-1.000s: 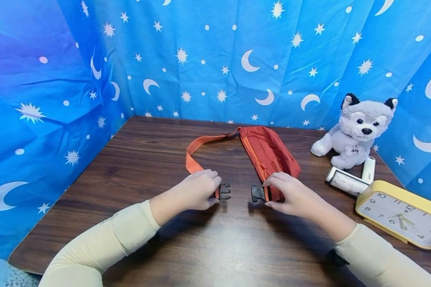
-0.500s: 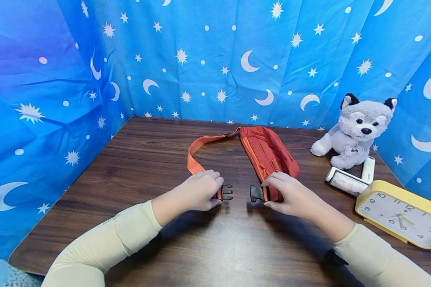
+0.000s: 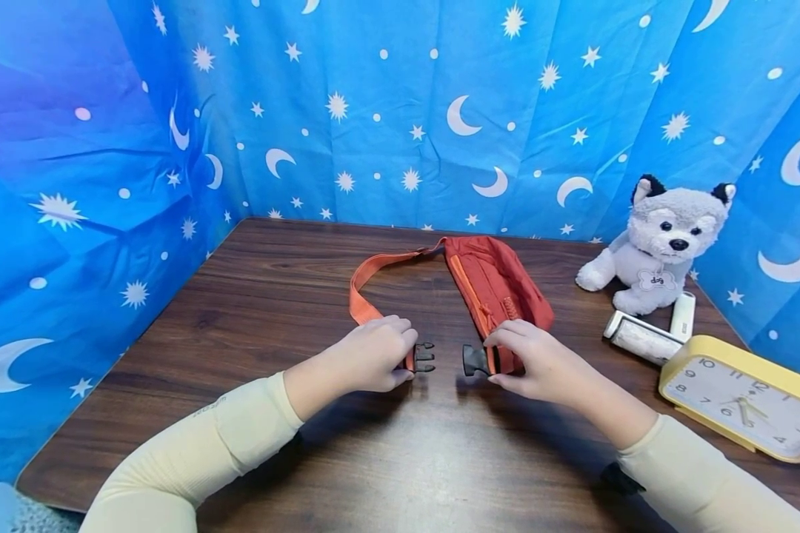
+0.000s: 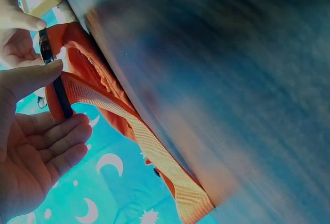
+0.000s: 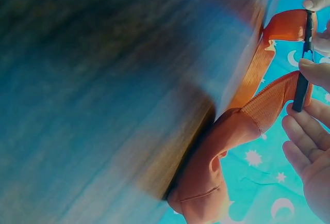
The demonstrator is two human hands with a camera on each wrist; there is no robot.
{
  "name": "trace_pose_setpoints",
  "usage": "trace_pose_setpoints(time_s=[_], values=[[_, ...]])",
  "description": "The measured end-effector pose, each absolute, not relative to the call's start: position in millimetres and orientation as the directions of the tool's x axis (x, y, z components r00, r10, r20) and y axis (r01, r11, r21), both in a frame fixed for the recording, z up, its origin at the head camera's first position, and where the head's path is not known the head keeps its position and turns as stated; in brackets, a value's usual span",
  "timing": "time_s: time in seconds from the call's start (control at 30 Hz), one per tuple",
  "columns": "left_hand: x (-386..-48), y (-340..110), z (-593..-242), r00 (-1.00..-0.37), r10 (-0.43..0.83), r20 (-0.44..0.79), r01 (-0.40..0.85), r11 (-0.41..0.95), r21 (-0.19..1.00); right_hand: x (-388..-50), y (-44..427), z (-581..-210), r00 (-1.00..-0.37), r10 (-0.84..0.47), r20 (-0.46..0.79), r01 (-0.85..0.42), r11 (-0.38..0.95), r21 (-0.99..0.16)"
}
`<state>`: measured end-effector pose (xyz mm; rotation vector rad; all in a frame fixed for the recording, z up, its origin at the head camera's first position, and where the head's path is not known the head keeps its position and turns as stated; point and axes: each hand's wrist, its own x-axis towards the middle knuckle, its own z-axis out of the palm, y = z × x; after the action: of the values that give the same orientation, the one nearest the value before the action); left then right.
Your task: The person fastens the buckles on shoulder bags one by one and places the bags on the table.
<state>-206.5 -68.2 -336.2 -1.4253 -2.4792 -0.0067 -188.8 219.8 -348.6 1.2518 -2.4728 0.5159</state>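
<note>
A red waist bag (image 3: 500,281) lies on the table with its orange strap (image 3: 373,277) curving round to the left. My left hand (image 3: 373,355) pinches the strap end at the black pronged buckle half (image 3: 424,357), whose prongs point right. Facing it across a small gap is the black socket half (image 3: 473,360), which my right hand (image 3: 540,363) pinches at the bag's near end. In the left wrist view, thumb and fingers hold the buckle half (image 4: 63,96) edge-on. The right wrist view shows the socket half (image 5: 300,92) between thumb and fingers.
A grey and white plush dog (image 3: 670,237) sits at the back right. Before it lie a white-and-dark cylindrical object (image 3: 643,337) and a small white object (image 3: 684,317). A yellow clock (image 3: 750,400) stands right of my right forearm. A blue star-patterned curtain (image 3: 400,111) hangs behind the table (image 3: 273,274).
My left hand has moved slightly right with the pronged buckle half, and my right hand slightly left with the socket half. The gap between the halves has narrowed.
</note>
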Motion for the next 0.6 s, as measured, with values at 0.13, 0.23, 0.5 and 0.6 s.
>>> trace_pose_setpoints(time_s=[0.13,0.23,0.5,0.6], values=[[-205.7,-67.2,-336.4,-0.473,0.848,0.241,0.849,0.511,-0.134,-188.4,219.3,-348.8,-0.565,-0.701,0.435,-0.817,0.549,-0.175],[-205.8,-66.3,-336.9,-0.474,0.848,0.237,0.849,0.512,-0.133,-188.7,219.4,-349.2,-0.56,-0.702,0.44,-0.82,0.545,-0.174],[-206.2,-62.8,-338.6,-0.471,0.85,0.237,0.85,0.509,-0.134,-189.1,219.0,-350.1,-0.549,-0.704,0.452,-0.828,0.533,-0.175],[-206.0,-61.8,-338.4,-0.471,0.85,0.234,0.851,0.508,-0.132,-188.7,218.4,-349.7,-0.55,-0.704,0.45,-0.827,0.533,-0.177]])
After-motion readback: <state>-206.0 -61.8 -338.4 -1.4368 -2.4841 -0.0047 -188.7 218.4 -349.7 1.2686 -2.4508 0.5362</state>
